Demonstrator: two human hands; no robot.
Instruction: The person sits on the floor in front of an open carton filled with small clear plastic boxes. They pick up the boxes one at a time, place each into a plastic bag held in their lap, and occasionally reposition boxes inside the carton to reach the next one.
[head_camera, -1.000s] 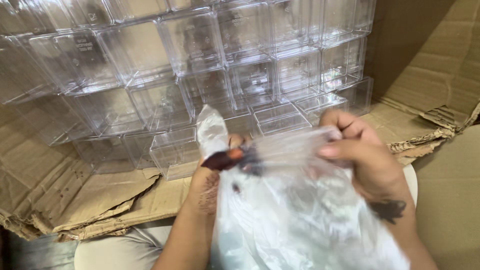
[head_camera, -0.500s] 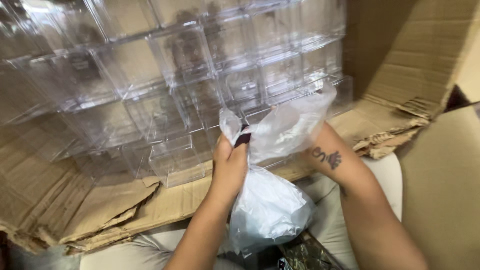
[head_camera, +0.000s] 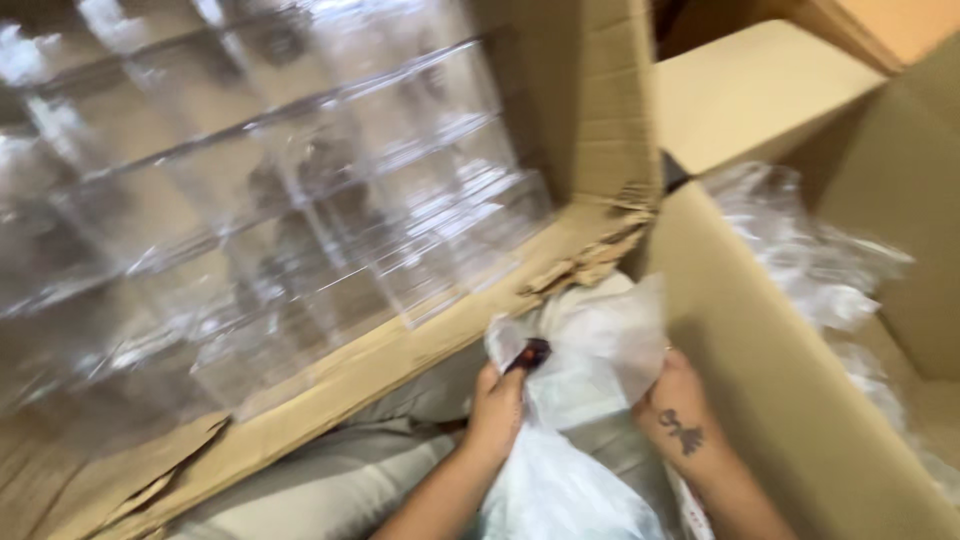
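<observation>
My left hand (head_camera: 497, 408) grips the upper edge of a thin clear plastic bag (head_camera: 590, 350) low in the view, thumb pressed on its rim. My right hand (head_camera: 672, 392) is pushed against the bag's right side, its fingers hidden behind the plastic; a small tattoo shows on the wrist. The bag hangs down between my forearms over my lap. The picture is blurred by motion.
Stacked clear plastic boxes (head_camera: 300, 200) fill a torn cardboard carton (head_camera: 590, 150) at the left. A second open cardboard box (head_camera: 780, 380) stands right of my hands, with crumpled clear plastic (head_camera: 800, 250) inside. Pale trousers (head_camera: 330, 480) show below.
The view has swung to the right, bringing the second cardboard box into sight. Both hands with the bag have moved down and right, beside that box's wall.
</observation>
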